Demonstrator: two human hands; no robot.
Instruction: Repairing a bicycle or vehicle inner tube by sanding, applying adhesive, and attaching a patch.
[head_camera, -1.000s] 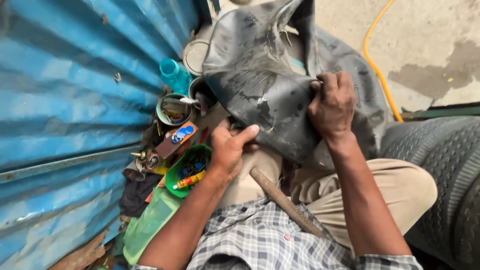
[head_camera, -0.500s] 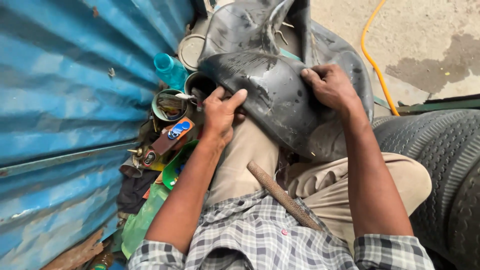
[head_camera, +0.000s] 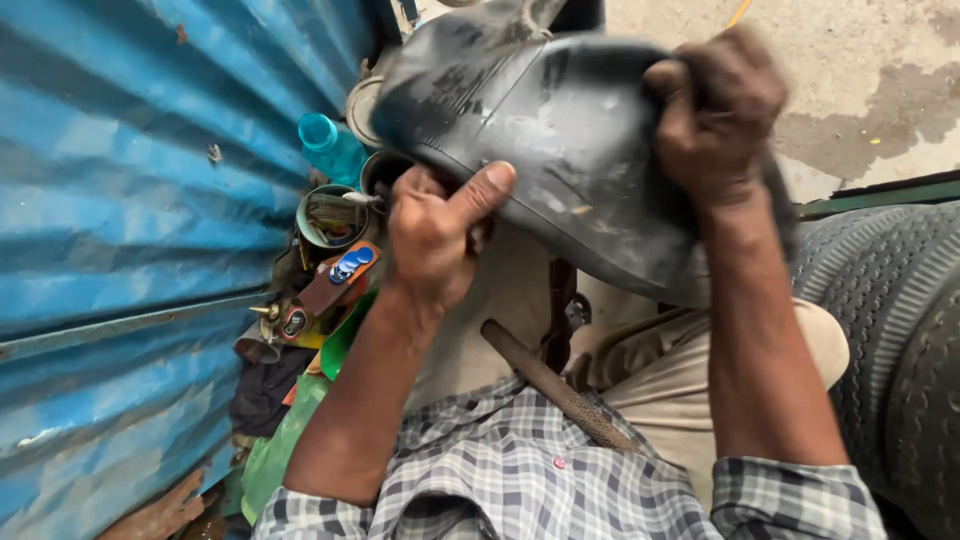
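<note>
I am seeing the person wearing a grey-and-white checked shirt (head_camera: 520, 470) with a small pink button (head_camera: 559, 462), its sleeves (head_camera: 800, 495) rolled up, and beige trousers (head_camera: 660, 385).

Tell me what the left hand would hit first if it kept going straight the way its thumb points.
The left hand grips the edge of the black rubber inner tube; its thumb points up and right along that rubber, so it would likely meet more tube first, though depth is unclear.

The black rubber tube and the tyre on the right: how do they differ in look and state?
The black rubber tube is smooth, limp and folded; the tyre has a ribbed tread and keeps its round shape. The tube is held up by the left hand and right hand; the tyre lies untouched. Both are dark rubber.
</note>
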